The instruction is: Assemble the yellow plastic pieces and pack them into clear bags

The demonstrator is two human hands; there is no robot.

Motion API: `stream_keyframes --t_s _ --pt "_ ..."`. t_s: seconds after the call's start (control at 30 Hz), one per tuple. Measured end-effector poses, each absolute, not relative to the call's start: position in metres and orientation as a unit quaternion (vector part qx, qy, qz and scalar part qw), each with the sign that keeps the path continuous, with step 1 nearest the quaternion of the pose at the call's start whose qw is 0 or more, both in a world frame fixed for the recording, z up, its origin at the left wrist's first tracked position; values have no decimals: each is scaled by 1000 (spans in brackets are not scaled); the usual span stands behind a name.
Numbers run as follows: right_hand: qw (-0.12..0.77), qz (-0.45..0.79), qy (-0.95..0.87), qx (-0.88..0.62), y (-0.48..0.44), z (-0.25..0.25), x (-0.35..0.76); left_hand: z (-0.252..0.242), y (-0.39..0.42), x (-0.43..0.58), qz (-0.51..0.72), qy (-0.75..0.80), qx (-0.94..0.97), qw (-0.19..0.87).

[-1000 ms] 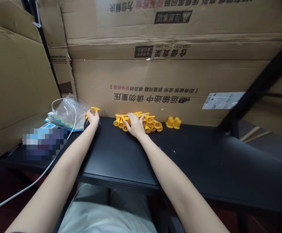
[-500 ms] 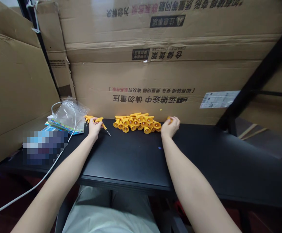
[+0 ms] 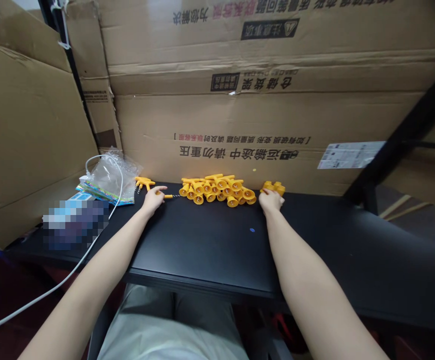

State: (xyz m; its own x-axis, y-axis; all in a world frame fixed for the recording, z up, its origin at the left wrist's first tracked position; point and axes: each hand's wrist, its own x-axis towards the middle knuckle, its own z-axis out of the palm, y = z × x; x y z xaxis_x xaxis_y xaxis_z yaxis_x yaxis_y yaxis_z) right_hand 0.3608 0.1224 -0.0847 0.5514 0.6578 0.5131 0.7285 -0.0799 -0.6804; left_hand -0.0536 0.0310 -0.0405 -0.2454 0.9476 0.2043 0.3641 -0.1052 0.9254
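yellow heap (image 3: 217,189) on a black table (image 3: 202,245)

in the head view, the left hand (image 3: 153,201) is at the handle end of a yellow corkscrew (image 3: 168,196), its metal spiral pointing right, toward the heap; whether the fingers grip it or are loose, i cannot tell. other t-handled pieces (image 3: 144,181) lie just to the far left of that hand. the heap (cup mouths facing near) sits at the far side, before the cardboard (image 3: 221,117). beyond its right end, the right hand (image 3: 271,201) meets some yellow parts (image 3: 275,187); its grip is hidden, so i cannot tell. a clear plastic bag (image 3: 110,172) lies far left.
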Motion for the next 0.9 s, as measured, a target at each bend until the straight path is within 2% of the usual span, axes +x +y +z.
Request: stream_keyframes --t_s 0.1,0.27,0.37,0.7,0.9 --pt "479 -9 -438 -761 122 -84 357 -42 32 -54 436 641 581 248" --pt "481 7 -419 -770 114 -78 348 -43 31 -57 317 676 661 83" --pt "494 -11 -412 -766 105 -73 342 -41 27 -57 277 684 671 68" --pt "570 -97 -503 -642 80 -42 308 -27 14 -47 332 653 679 50" --pt "585 -136 -547 -582 74 -23 282 -25 10 -44 350 624 697 51"
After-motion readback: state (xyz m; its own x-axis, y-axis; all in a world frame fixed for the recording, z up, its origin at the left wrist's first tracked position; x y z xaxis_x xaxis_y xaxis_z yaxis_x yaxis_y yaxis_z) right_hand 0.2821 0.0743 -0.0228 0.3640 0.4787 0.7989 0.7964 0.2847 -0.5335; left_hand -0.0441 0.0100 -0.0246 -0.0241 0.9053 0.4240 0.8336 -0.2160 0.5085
